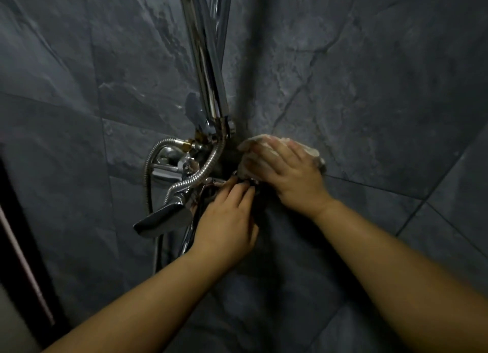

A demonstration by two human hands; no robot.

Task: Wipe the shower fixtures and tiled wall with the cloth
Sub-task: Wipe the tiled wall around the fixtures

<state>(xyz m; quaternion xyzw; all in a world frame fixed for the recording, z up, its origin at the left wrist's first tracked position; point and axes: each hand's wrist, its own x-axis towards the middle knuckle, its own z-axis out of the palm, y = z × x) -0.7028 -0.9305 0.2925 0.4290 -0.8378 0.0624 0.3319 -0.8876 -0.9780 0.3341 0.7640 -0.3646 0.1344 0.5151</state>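
One dim shower corner, dark grey stone-look tiled wall (369,75), listed left to right. Dark frame edge (15,220) at far left. Chrome hose (149,173) looping off the mixer. Chrome lever handle (161,218), tilted down-left. Chrome riser pipes (206,62) running up from the mixer. My left hand (227,220), fingers curled together against the mixer's right end. My right hand (287,173), fingers spread flat, pressing the pale cloth (253,141) onto the wall just beside the fixture. No containers visible.
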